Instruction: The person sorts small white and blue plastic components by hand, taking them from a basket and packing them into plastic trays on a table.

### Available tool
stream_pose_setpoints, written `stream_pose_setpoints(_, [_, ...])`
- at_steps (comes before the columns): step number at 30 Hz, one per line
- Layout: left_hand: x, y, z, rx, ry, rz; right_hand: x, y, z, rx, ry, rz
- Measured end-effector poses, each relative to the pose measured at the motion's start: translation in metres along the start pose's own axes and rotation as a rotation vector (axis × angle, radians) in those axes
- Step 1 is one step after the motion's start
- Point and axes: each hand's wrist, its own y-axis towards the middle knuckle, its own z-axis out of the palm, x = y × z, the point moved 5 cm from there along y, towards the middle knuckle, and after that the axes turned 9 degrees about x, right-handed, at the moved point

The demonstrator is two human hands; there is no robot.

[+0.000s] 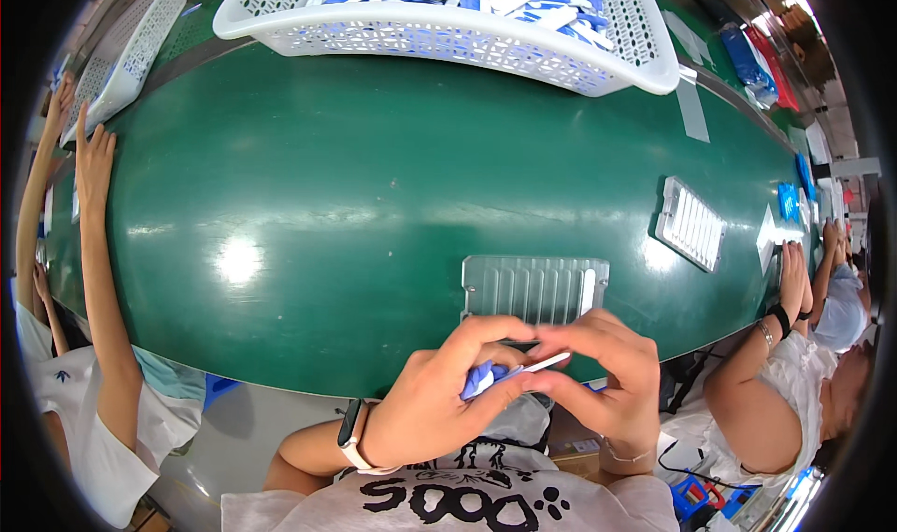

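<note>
My left hand [453,387] is closed around several small blue and white flat plastic pieces [481,380]. The fingers of my right hand [612,368] pinch a slim white flat piece [549,361] at its end, right beside the left thumb and fingertips. Just beyond both hands lies a clear slotted plastic tray [509,275], its near edge hidden by the hands. One white strip [587,289] sits in its rightmost visible slot.
A white perforated basket [448,42] heaped with blue and white pieces stands at the far side of the green table [308,177]. A second slotted tray [690,226], holding white strips, lies to the right. Co-workers' arms [98,242] reach in at left and right.
</note>
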Motion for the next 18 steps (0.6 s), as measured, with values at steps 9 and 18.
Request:
stream_pose_setpoints(9, [0.014, 0.004, -0.007, 0.04, -0.696, -0.388, 0.008, -0.019, -0.005, -0.156, -0.534, -0.6])
stream_pose_setpoints(18, [0.005, 0.01, -0.01, -0.134, -0.373, -0.188, -0.002, -0.026, -0.007, -0.239, -0.614, -0.561])
